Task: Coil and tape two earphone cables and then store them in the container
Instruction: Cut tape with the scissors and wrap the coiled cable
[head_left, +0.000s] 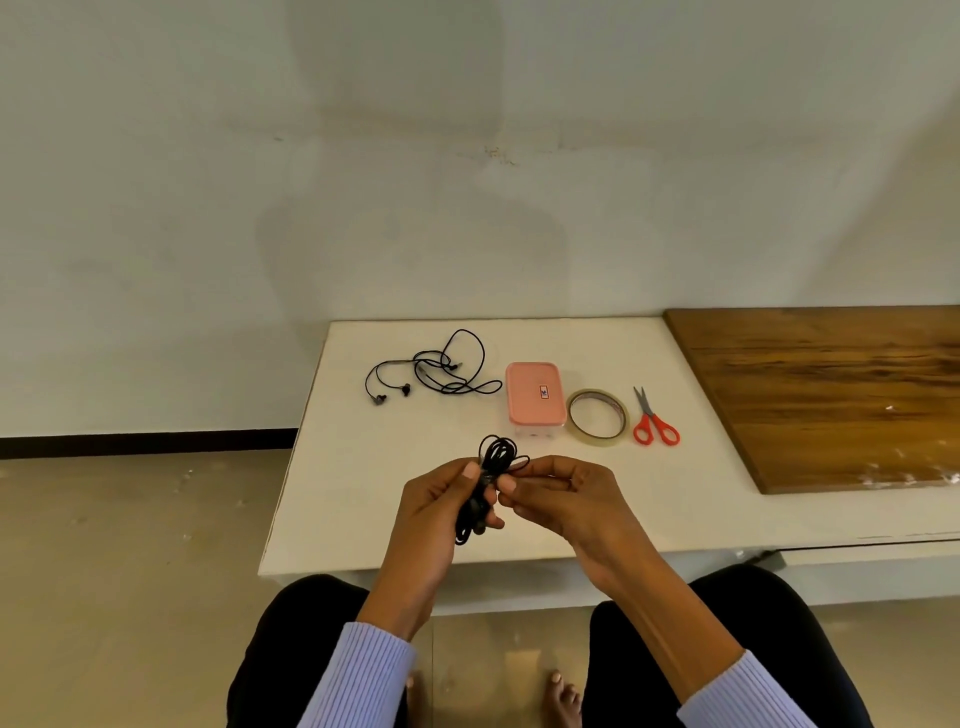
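Note:
A black earphone cable (496, 457), wound into a narrow bundle, is held above the front of the white table (363, 467). My left hand (441, 509) grips the bundle along its length. My right hand (556, 493) pinches a strand at its upper right side. A second black earphone cable (441, 371) lies loose and uncoiled at the back left of the table. The pink-lidded container (535, 392) stands closed behind my hands. Beside it on the right lies a roll of clear tape (597, 417).
Red-handled scissors (653, 421) lie right of the tape roll. A wooden board (831, 389) covers the surface at the far right. The table backs onto a pale wall, with bare floor to its left. My knees sit under the front edge.

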